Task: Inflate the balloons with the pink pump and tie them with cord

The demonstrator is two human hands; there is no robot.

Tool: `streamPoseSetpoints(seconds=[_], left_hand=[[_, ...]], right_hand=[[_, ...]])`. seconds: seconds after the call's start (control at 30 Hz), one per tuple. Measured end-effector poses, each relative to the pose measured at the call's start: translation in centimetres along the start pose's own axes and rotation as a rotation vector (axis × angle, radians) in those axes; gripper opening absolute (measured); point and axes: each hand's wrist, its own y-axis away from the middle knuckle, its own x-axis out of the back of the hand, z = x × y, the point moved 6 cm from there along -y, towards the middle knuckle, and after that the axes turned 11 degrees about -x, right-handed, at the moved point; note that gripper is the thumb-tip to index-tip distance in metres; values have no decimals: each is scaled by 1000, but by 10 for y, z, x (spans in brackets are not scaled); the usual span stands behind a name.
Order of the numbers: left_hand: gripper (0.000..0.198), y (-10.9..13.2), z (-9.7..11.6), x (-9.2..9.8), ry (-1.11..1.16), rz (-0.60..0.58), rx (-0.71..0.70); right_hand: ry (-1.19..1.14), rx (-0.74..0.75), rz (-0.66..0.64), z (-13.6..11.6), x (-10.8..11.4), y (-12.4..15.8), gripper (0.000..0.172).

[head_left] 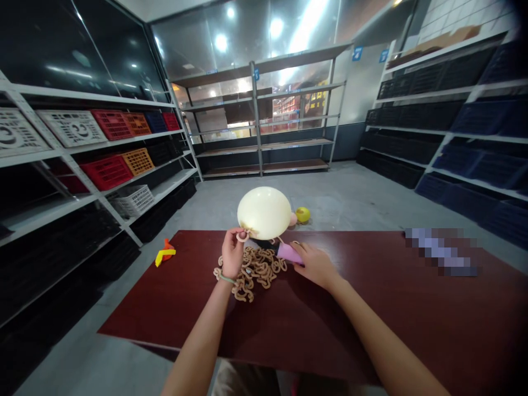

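Head view: left hand (232, 254), grip pinching the rolled neck of a smooth, round pale-yellow balloon (264, 212), at 12 o'clock from a tangled pile of tan rubbery loops (258, 269); right hand (315, 264), grip wrapped around a pink tube (289, 253), on the glossy maroon surface (371, 319).

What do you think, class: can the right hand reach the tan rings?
Probably yes: the right hand holds a pink tube just beside the rings, with nothing lying between.

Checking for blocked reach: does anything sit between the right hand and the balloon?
Only the pink object held by the right hand lies toward the balloon, whose neck the left hand pinches. The ring pile sits below, between the hands.
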Motion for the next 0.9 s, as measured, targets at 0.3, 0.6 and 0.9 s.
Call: streamPoseSetpoints(seconds=[0.3, 0.6, 0.9], left_hand=[[25, -15, -9, 4, 23, -16, 10], [26, -41, -43, -53, 39, -102, -15], [40, -31, -67, -14, -153, -201, 185]], right_hand=[[-189, -407, 64, 18, 5, -4, 50], [-388, -404, 227, 26, 9, 0, 53], [-189, -202, 220, 4, 9, 5, 53]])
